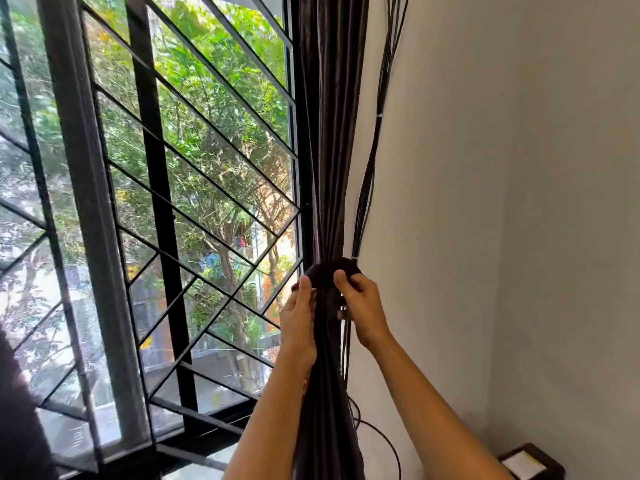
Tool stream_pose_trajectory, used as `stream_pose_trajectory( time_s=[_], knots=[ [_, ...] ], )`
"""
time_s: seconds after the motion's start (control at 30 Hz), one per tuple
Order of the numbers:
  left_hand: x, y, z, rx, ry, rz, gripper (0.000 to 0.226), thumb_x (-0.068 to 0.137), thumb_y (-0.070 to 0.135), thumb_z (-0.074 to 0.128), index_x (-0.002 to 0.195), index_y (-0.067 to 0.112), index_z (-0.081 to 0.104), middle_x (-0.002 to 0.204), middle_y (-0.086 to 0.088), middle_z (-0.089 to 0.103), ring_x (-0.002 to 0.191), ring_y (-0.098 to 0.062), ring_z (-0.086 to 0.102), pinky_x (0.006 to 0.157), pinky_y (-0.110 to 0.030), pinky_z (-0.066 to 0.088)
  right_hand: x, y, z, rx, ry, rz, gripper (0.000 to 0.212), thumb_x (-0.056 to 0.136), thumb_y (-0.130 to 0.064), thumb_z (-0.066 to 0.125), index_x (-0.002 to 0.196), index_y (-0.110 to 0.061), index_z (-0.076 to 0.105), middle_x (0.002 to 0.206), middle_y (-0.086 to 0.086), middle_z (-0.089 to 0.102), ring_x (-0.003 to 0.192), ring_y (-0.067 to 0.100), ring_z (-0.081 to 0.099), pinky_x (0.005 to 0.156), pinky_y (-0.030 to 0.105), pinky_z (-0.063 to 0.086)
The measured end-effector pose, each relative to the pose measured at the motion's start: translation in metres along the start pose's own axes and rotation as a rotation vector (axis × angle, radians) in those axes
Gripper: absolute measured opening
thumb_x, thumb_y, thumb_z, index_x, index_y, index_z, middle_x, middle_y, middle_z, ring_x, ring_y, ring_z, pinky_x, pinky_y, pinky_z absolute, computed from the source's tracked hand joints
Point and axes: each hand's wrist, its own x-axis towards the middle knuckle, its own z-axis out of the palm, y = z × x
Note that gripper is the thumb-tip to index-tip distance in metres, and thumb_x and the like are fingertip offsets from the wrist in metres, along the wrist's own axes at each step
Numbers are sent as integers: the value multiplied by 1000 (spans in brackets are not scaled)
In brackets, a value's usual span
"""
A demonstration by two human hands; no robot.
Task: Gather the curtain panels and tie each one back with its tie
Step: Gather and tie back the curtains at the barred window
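Observation:
A dark brown curtain panel (329, 133) hangs gathered into a narrow bundle at the window's right edge. A dark brown tie (332, 266) wraps around it at hand height. My left hand (299, 317) holds the tie's left side, thumb up on the fabric. My right hand (360, 303) pinches the tie's right side with curled fingers. Both hands meet at the front of the bundle. Below them the curtain (325, 410) falls between my forearms. At the bottom left corner a dark fabric edge (20, 410), perhaps another panel, shows.
The window (173, 202) with black diagonal grille bars fills the left, trees outside. A bundle of black cables (372, 161) runs down the white wall (519, 202) just right of the curtain. A dark box (530, 464) with paper sits at the bottom right.

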Motion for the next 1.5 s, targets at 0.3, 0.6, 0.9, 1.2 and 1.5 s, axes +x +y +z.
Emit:
stream_pose_trajectory(
  time_s=[0.3,0.6,0.9,1.2,1.5],
  knots=[
    [2,5,-2,226,21,115,42,78,54,63,71,13,67,76,-12,70,74,-27,68,74,-42,56,-3,-13,-7,111,-133,-9,47,80,-47,61,113,-13,63,101,9,72,92,26,71,68,44,60],
    [12,4,-3,553,88,396,63,85,54,57,37,17,40,38,9,34,37,-9,30,45,-26,26,-4,-13,-9,87,-17,-48,81,72,-62,68,93,16,58,95,41,57,92,55,57,79,65,47],
    [13,-13,9,636,198,503,64,92,45,51,36,22,33,32,8,32,36,-10,31,44,-25,26,-13,-8,-8,88,171,-72,33,94,-30,56,74,-4,60,57,-2,61,46,6,56,45,17,47],
    [13,-23,26,573,208,458,62,94,42,51,40,17,34,37,5,35,33,-7,31,40,-20,26,-5,7,-2,-21,397,-30,43,96,-34,51,67,-2,59,57,3,58,46,7,54,47,14,43],
    [20,-26,29,588,193,363,63,95,48,46,42,13,41,43,-2,45,41,-17,41,46,-28,34,8,5,-4,-126,399,48,39,97,-28,52,61,-14,52,62,0,55,55,9,51,48,14,35]
  ],
)
